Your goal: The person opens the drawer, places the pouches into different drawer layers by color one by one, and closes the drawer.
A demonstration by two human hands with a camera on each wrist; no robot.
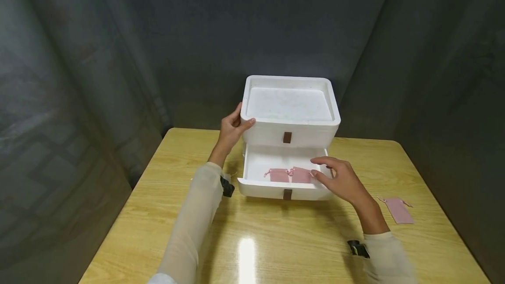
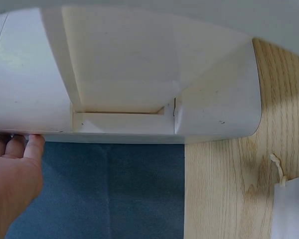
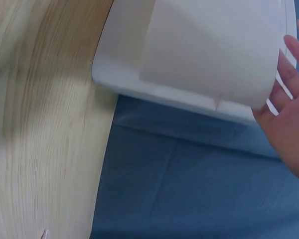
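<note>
A white two-drawer box (image 1: 292, 108) stands at the back of a yellow wooden table (image 1: 276, 240). Its lower drawer (image 1: 268, 187) is pulled out, and two pink drawstring pouches (image 1: 279, 175) (image 1: 301, 175) lie side by side inside. My left hand (image 1: 230, 128) clasps the box's upper left corner, thumb on the front and fingers round the side; in the left wrist view the fingertips (image 2: 15, 144) touch the box (image 2: 139, 64). My right hand (image 1: 335, 176) hovers over the drawer's right front with fingers spread, a fingertip at the right pouch. The right wrist view shows the palm (image 3: 289, 114) beside the box (image 3: 204, 55).
A third pink pouch (image 1: 399, 210) lies on the table to the right of my right arm. Dark grey fabric walls close in the table at the back and on both sides. The table's front shows bare wood with a bright glare spot (image 1: 246, 253).
</note>
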